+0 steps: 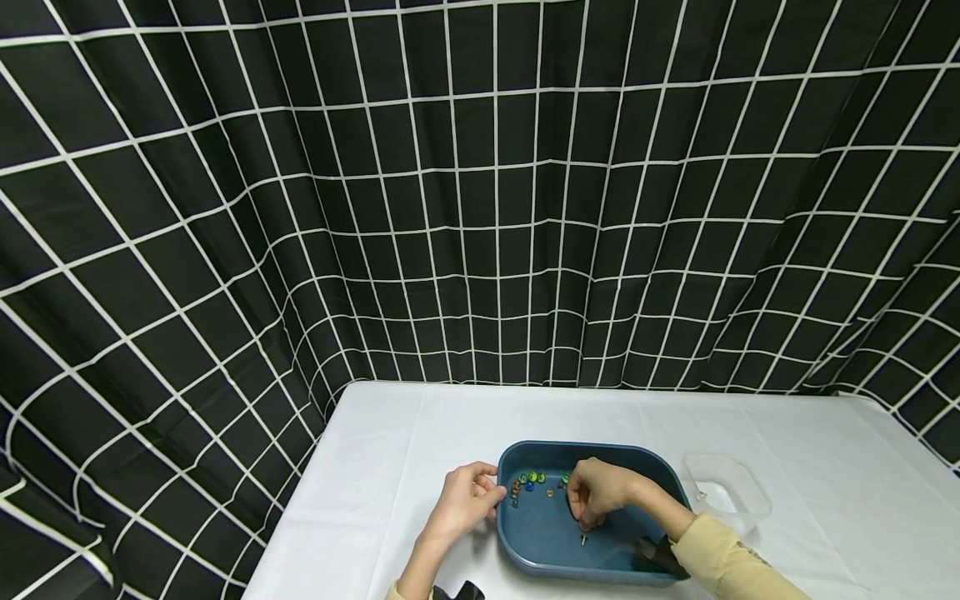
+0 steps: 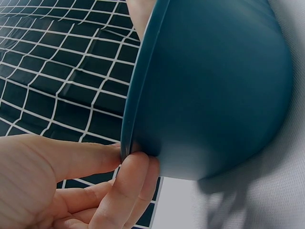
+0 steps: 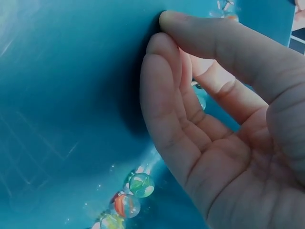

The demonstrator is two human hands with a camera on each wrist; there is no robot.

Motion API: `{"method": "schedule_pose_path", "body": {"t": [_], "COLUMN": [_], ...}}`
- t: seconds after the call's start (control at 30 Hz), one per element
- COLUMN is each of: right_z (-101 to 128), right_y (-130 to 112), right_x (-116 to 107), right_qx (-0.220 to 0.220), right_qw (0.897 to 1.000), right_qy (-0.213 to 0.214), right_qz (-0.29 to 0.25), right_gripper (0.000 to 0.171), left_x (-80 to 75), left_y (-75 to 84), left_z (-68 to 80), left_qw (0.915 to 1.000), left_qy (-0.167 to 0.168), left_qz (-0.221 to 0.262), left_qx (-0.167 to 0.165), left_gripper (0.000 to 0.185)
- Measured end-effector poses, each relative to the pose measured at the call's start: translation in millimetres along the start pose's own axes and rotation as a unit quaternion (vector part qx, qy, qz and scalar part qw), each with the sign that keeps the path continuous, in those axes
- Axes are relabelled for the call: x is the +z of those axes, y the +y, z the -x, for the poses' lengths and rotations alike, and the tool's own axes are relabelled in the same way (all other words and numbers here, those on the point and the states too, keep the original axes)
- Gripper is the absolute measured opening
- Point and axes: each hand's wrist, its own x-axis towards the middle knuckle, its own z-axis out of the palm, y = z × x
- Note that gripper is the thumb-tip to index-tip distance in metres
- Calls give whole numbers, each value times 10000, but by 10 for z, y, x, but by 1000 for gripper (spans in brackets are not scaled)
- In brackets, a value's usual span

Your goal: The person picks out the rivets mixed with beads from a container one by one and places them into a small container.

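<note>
A blue plastic basin (image 1: 540, 546) stands on the white table. At its left end my left hand (image 1: 467, 502) pinches the rim, thumb on one side and fingers on the other in the left wrist view. My right hand (image 1: 596, 492) reaches down inside the basin, fingers bent and thumb tip close to the fingertips. Whether something small is between them is hidden. Just in front of the fingertips lies a small screw-like piece (image 1: 583, 540). Green marbles (image 1: 532, 477), a blue marble (image 1: 529, 487) and several brown ones (image 1: 515, 490) lie by the basin's left end.
A clear plastic container (image 1: 726, 492) stands right of the basin, with something small and light-coloured inside. An orange marble (image 1: 550, 492) lies on the basin floor. A black grid-patterned curtain (image 1: 525, 250) hangs behind the table.
</note>
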Motion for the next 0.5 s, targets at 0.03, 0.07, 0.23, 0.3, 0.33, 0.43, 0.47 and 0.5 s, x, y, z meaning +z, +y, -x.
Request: {"method": "schedule_pose_path", "body": {"t": [0.03, 0.07, 0.23, 0.3, 0.33, 0.43, 0.47, 0.5], "right_z": [2, 5, 21, 26, 29, 41, 45, 50], "right_y": [0, 0, -7, -10, -13, -20, -23, -26], "right_x": [-1, -3, -20, -31, -37, -56, -63, -69], "right_qx": [18, 40, 186, 204, 196, 130, 107, 81], "right_qw": [10000, 10000, 9997, 9996, 9996, 9995, 9994, 9994], "right_qy": [0, 7, 87, 147, 184, 273, 303, 329], "right_qz": [-11, -24, -111, -127, -128, -124, -116, -106], "right_gripper": [14, 14, 12, 12, 12, 12, 12, 12], "left_x": [1, 2, 5, 4, 3, 2, 1, 1], "left_y": [-3, -5, -3, 1, 2, 0, -2, -5], "left_z": [0, 0, 5, 7, 8, 8, 8, 8], "left_qw": [10000, 10000, 10000, 10000, 10000, 9999, 9999, 9999], "left_qy": [-3, -9, -11, -4, 1, 7, 11, 12], "left_qz": [0, 12, 55, 64, 66, 84, 90, 93], "left_qx": [3, 8, 36, 50, 58, 75, 81, 78], "left_gripper": [31, 31, 30, 30, 30, 30, 30, 30]}}
